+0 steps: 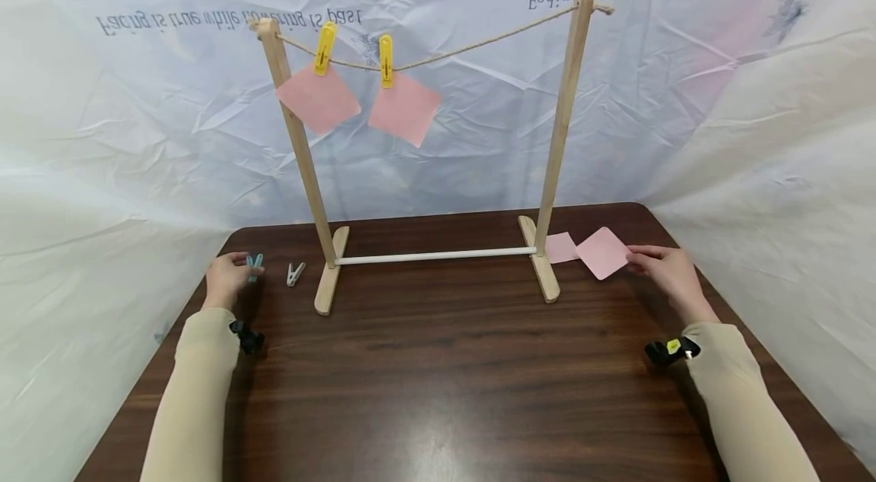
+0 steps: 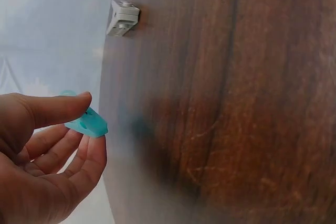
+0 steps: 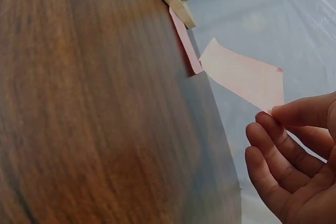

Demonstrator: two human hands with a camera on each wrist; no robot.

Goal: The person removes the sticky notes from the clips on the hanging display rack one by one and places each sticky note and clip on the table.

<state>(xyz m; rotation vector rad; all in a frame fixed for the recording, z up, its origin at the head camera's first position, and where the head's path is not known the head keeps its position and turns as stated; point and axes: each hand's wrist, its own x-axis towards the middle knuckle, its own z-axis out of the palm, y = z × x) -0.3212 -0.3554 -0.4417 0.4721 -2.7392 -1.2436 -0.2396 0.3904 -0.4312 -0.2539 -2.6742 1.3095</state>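
At the table's left side my left hand (image 1: 227,280) pinches a light blue clothespin (image 2: 90,124) between thumb and fingers. A white clothespin (image 1: 295,274) lies on the table just right of it. Over at the right, my right hand (image 1: 667,277) pinches one corner of a pink paper square (image 1: 604,253), lifted off the table. Another pink paper (image 1: 563,247) lies beside the rack's right foot. Two more pink squares, the left one (image 1: 319,99) and the right one (image 1: 405,109), hang from the rope by yellow clothespins (image 1: 386,61).
A wooden rack stands at the back, with a left post (image 1: 297,140), a right post (image 1: 565,117) and a white crossbar (image 1: 438,256) low between them. A sagging rope (image 1: 479,44) joins the post tops. White printed sheeting (image 1: 438,178) surrounds the brown table (image 1: 411,360).
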